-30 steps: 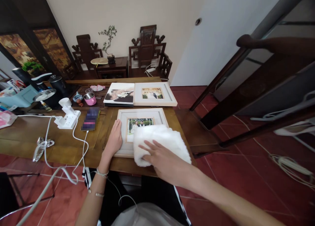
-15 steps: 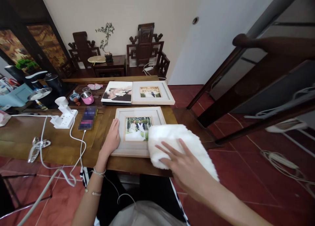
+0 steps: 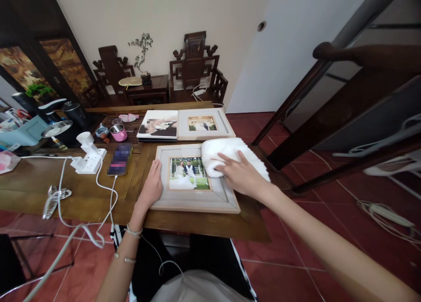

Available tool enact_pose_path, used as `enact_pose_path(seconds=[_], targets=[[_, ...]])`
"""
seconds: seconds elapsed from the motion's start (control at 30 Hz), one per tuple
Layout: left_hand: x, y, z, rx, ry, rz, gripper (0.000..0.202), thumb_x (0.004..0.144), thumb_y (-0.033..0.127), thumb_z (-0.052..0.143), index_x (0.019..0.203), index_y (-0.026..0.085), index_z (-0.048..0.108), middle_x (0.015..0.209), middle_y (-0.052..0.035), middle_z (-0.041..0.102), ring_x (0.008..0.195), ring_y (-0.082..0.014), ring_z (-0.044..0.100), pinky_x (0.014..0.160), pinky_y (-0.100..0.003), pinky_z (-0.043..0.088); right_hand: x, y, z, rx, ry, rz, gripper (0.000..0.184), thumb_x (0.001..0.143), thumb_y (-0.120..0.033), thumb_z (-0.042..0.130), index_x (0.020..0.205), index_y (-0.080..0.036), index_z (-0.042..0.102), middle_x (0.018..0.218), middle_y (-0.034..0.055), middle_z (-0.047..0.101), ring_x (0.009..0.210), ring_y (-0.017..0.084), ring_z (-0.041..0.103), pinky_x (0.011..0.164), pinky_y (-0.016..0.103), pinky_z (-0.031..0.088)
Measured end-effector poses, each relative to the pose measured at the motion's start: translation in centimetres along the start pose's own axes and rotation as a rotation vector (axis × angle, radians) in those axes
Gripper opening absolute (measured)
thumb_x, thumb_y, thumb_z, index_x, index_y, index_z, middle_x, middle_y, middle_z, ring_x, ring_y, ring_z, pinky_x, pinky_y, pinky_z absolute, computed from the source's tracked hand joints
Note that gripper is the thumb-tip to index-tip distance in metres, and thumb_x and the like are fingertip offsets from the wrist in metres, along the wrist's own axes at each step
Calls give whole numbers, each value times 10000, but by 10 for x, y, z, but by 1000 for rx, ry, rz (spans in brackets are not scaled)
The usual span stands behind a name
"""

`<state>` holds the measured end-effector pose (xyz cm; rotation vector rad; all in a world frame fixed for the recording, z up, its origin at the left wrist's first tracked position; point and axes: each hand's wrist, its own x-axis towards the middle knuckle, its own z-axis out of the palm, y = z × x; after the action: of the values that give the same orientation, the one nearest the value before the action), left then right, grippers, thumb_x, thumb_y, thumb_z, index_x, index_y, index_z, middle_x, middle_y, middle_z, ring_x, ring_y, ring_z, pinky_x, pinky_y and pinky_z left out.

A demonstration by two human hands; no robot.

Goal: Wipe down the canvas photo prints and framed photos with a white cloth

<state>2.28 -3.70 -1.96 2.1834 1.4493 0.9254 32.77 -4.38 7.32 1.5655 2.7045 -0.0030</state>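
A framed wedding photo (image 3: pixel 190 201) lies flat on the wooden table in front of me. Its left edge is in the grip of my left hand (image 3: pixel 151 185), fingers together along the frame's side. My right hand (image 3: pixel 241 172) presses a fluffy white cloth (image 3: pixel 226 148) onto the frame's upper right corner, with some fingers spread on top of it. The cloth covers that corner and hangs past the right side. Whether my right thumb is tucked under the cloth I cannot tell.
Behind lie another photo frame (image 3: pixel 225 124) and a photo album (image 3: pixel 158 122). To the left are a phone (image 3: pixel 118 159), a white power strip (image 3: pixel 92 161) with cables, a pink cup (image 3: pixel 119 133) and a clear hair claw (image 3: pixel 54 201). A dark wooden chair (image 3: pixel 296 131) stands at the right.
My right hand and the white cloth have moved up the frame's right side, away from me, uncovering the lower right corner. My left hand stays on the left edge.
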Motion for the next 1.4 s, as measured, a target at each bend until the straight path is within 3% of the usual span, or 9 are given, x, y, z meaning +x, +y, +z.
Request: enact_pose_path(seconds=[0.13,0.37,0.5,0.63,0.83,1.0,1.1,1.23,1.4], targets=[[0,1,0,-8,19,-17,548,921,131,296,1468,110,280,1552,-159,256,1457,-240,161,1190,-479,162,1,-3,-1,-25,-6,-21,526,672,33,392,1082,-153,664,1420,111,483,1385,303,307,1089,634,203],[2,1,3,-32,31,-23,543,913,128,304,1456,119,299,1545,-146,277,1453,-236,182,1191,-486,164,-83,-43,10,23,72,-112,463,639,-25,452,988,-200,701,1438,77,466,1378,319,317,1102,588,276],[3,1,2,-30,25,-28,547,911,135,316,1458,132,302,1546,-135,282,1451,-240,188,1191,-490,162,-96,-50,11,94,48,-118,540,606,-14,428,1043,-206,681,1476,68,410,1401,295,268,1090,550,338],[3,1,1,-16,11,-26,541,918,144,308,1459,123,301,1549,-142,272,1452,-246,182,1190,-491,160,-61,-37,14,96,56,-58,523,647,3,415,1081,-150,664,1466,110,421,1405,312,249,1103,565,297],[2,2,0,-9,13,-21,532,926,149,292,1457,114,301,1546,-153,273,1452,-244,182,1188,-484,168,23,-15,15,-5,168,-69,515,705,-5,430,1177,-90,616,1460,166,415,1397,358,252,1084,615,259],[2,4,-1,-14,-3,-30,532,932,148,284,1464,126,287,1553,-145,260,1456,-237,167,1190,-487,158,89,-42,10,-21,186,-246,482,742,-21,474,1190,-123,621,1536,78,302,1443,303,94,1165,537,70],[2,3,-1,-22,0,-30,535,927,140,289,1462,132,293,1555,-135,259,1456,-236,167,1191,-484,155,116,-64,16,-23,157,-302,440,776,-36,481,1172,-151,634,1520,54,345,1441,264,139,1169,497,72],[1,1,1,-35,9,-11,547,921,125,295,1468,135,282,1557,-130,255,1457,-230,166,1191,-483,158,126,-71,27,-21,113,-250,442,788,-25,468,1180,-152,626,1483,86,407,1416,275,232,1138,533,145],[1,-2,3,-40,13,-16,543,918,117,294,1460,99,293,1547,-161,267,1453,-240,181,1191,-485,161,104,-40,21,-40,35,-143,497,752,1,467,1184,-189,625,1464,68,438,1399,269,275,1112,547,182]])
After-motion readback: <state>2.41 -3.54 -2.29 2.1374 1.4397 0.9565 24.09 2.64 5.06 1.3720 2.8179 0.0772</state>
